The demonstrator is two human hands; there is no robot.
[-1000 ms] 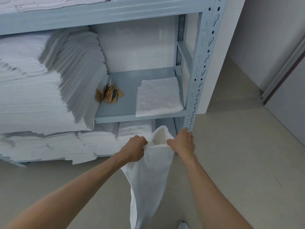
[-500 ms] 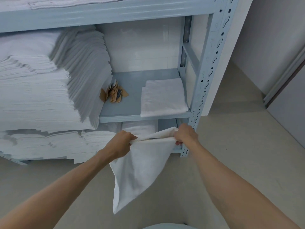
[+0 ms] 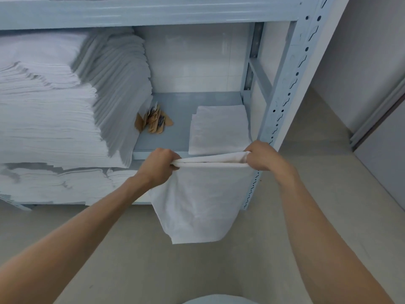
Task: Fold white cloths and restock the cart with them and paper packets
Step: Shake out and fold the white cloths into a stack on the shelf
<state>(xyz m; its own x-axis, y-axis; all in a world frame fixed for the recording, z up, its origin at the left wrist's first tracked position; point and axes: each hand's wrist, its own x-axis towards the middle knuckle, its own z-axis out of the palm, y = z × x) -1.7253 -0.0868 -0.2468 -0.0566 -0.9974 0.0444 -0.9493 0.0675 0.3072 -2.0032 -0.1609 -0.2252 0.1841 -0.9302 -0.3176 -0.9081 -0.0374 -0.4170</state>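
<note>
Curled fingers on both hands pinch the top edge of a white cloth (image 3: pixel 203 198), one hand at each upper corner. Her left hand (image 3: pixel 161 166) bunches its corner into a closed fist, knuckles toward the camera; the right hand (image 3: pixel 263 156) does the same at the other end, thumb and fingers wrapped over the fabric. Between them the top edge runs nearly straight and looks doubled over, so the piece seems already folded once and hangs as a neat rectangle in front of the lower part of the shelving unit (image 3: pixel 282 88), its bottom corners free above the floor.

On the middle shelf just behind the hands lies a folded cloth (image 3: pixel 219 130), flat and square, near the right upright. A small clutch of brown paper packets (image 3: pixel 154 122) sits further left, against the foot of a tall leaning stack of white linens (image 3: pixel 54 110). More linens fill the shelf below.

My guess is that the cloth is light and completely limp: it keeps no shape of its own and drapes wherever it is not held. It looks like soft towelling, not slippery, so a firm pinch is plenty. The corners are the place to hold it, since that keeps the edge taut and the sides square. Letting go of one corner would likely let the fold slump and skew.
</note>
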